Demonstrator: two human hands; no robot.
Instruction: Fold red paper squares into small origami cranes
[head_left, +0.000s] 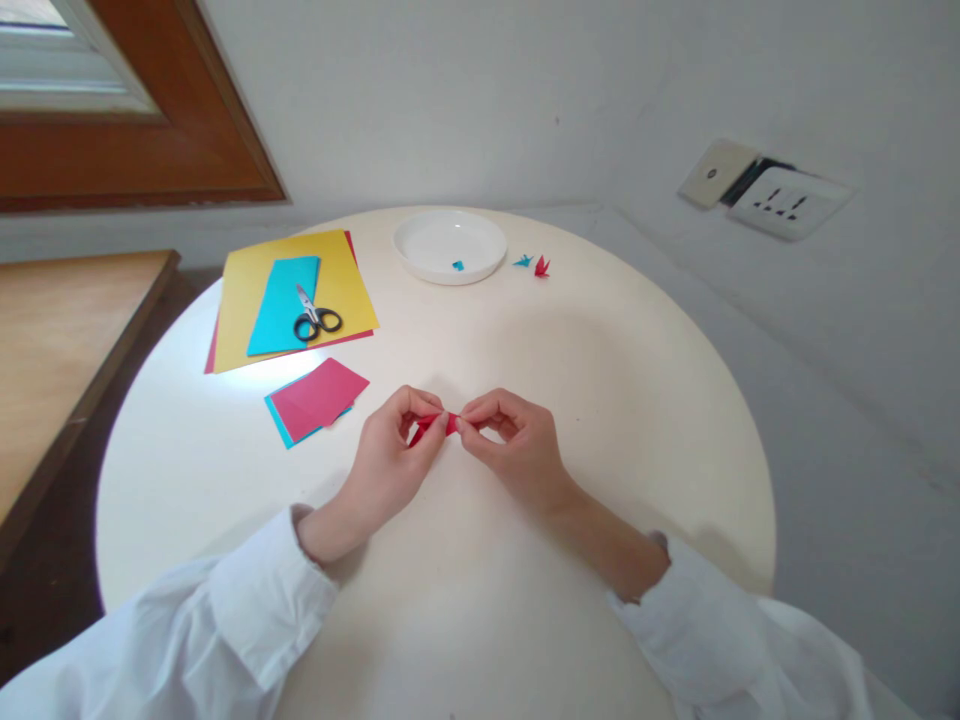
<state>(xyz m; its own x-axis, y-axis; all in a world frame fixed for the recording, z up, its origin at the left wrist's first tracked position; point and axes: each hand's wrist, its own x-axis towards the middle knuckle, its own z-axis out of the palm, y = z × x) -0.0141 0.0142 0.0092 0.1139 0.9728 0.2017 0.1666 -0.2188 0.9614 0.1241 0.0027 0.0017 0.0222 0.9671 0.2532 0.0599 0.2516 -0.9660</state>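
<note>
A small folded piece of red paper [451, 424] is pinched between my two hands above the middle of the round white table [480, 620]. My left hand [397, 440] grips its left part between thumb and fingers, and a red corner pokes out below the fingers. The right end sits in the thumb-and-finger pinch of my right hand [517, 435]. My fingertips hide much of the folds. Left of my hands lie overlapping pink [319, 400] and blue paper pieces [283, 428].
Scissors [315, 318] with black handles rest on folded blue paper [277, 310], over yellow [244, 270] and red sheets. A white plate [450, 280] at the back holds a small blue paper piece [458, 266]. Beside it are small blue [523, 261] and red origami cranes [541, 267].
</note>
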